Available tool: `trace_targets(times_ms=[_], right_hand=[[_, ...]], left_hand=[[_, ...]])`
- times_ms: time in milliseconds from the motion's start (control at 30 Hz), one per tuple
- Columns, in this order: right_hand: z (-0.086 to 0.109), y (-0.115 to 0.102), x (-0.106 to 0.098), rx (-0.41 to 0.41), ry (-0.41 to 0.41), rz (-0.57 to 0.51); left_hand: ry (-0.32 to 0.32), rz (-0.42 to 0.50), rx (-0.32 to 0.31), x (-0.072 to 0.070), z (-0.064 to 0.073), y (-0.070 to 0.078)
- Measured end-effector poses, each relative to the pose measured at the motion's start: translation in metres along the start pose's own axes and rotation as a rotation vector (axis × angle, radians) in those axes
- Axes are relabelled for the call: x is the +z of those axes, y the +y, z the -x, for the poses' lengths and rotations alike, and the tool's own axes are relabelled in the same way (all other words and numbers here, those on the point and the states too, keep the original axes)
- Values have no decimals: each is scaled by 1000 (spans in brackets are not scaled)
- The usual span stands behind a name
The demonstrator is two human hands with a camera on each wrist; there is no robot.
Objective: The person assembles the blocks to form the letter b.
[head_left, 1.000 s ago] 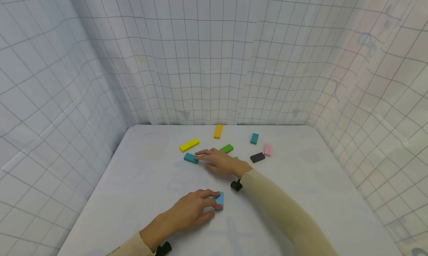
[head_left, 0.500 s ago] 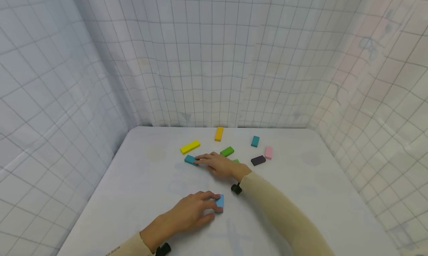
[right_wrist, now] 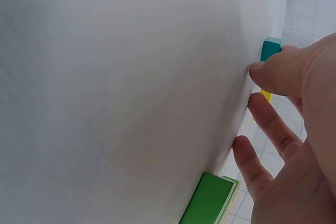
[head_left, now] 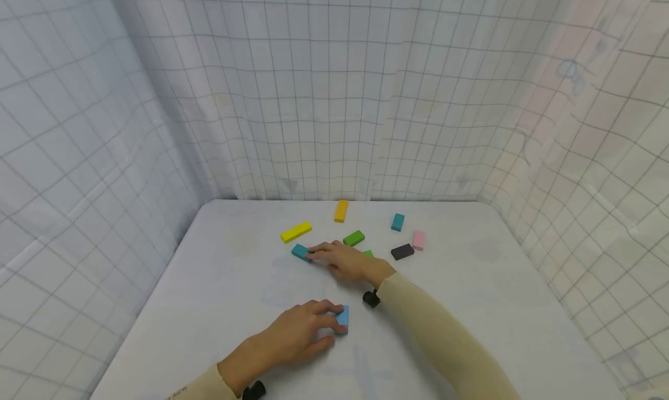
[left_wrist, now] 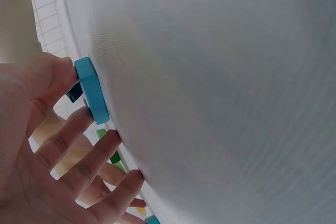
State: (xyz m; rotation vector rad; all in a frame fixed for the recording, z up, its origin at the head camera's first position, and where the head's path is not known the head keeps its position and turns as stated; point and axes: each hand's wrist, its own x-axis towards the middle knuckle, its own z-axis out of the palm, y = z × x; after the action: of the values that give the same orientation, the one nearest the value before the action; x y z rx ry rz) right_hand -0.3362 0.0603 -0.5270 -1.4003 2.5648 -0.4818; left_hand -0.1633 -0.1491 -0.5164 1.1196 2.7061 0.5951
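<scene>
Fingertips of my left hand (head_left: pixel 295 333) touch the left side of a light blue block (head_left: pixel 343 319) on the white table, two of them near its ends. In the left wrist view this block (left_wrist: pixel 92 90) lies beside the thumb and index finger, the other fingers spread. Farther back, my right hand (head_left: pixel 347 262) reaches left, its fingertips at the right end of a teal block (head_left: pixel 300 252). The right wrist view shows the thumb in front of that teal block (right_wrist: pixel 271 48), with the other fingers extended over the table; the contact is partly hidden.
Behind the right hand lie a yellow block (head_left: pixel 296 231), an orange block (head_left: pixel 341 211) and a green block (head_left: pixel 353 237). Another green block (head_left: pixel 368 253) is partly covered by the hand. To the right are a second teal block (head_left: pixel 398 222), a pink block (head_left: pixel 419 240) and a black block (head_left: pixel 402 251).
The teal block at the right hand's fingertips has shifted slightly right and turned a little, with the hand moving the same way. The left hand and light blue block stay put.
</scene>
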Motion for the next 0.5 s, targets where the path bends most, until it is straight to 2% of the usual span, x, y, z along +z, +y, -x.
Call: trace_targets(times_ms=[333,500], right_hand=[[6,1,-1,39,21,10],[11,0,-4,34,48,34]], left_hand=[[-9,-3,-20,1,-2,0],[8,6,-13,3,-2,-2]])
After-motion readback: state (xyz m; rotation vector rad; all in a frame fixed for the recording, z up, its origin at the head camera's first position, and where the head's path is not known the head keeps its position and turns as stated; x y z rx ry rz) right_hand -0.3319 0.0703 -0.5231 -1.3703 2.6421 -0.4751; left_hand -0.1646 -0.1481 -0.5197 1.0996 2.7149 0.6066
